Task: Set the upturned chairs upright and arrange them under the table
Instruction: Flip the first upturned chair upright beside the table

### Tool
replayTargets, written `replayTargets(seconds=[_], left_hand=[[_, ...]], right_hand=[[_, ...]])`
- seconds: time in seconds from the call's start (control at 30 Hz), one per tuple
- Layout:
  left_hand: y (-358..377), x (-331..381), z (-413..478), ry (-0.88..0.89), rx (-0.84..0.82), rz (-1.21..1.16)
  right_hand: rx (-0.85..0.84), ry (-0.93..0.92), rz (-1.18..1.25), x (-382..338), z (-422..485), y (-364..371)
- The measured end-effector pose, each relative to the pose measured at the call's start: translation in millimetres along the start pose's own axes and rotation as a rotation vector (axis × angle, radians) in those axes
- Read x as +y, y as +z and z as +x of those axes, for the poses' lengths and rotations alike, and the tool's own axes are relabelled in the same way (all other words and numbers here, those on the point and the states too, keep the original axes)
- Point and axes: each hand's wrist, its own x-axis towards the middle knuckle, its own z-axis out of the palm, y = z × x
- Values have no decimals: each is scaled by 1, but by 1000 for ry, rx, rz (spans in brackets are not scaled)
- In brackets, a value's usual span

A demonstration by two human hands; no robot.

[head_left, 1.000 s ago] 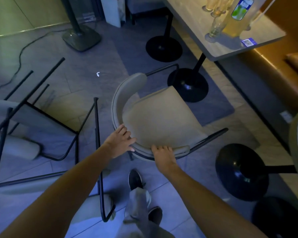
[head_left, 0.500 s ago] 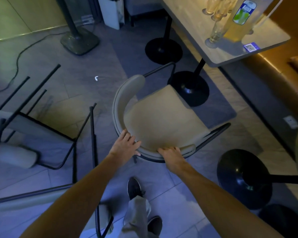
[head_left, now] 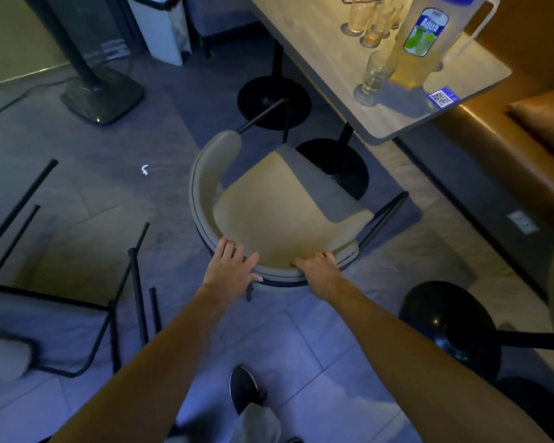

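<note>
Chair (head_left: pixel 279 215) stands upright beside the surface (head_left: pixel 327 68), seat front towards it. Left hand (head_left: pixel 229 270) and right hand (head_left: pixel 317 271): grip clamped over the chair's back. Recommend pushing straight and level, steering its legs clear of the pedestal base (head_left: pixel 336 167).

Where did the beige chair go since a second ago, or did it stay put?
Yes, it moved. The beige chair slid forward, toward the table's round black base; its seat now covers more of that base.
</note>
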Motion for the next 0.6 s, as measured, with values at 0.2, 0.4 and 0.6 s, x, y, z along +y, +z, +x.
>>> replayTargets(seconds=[0.2, 0.4, 0.6], left_hand=[[-9, -25, 47, -6, 54, -14], [-12, -43, 92, 37, 79, -55], [-19, -66, 126, 67, 26, -35]], right_hand=[[15, 19, -6, 19, 43, -24], [23, 50, 32, 41, 76, -46], [48, 60, 54, 50, 105, -65]])
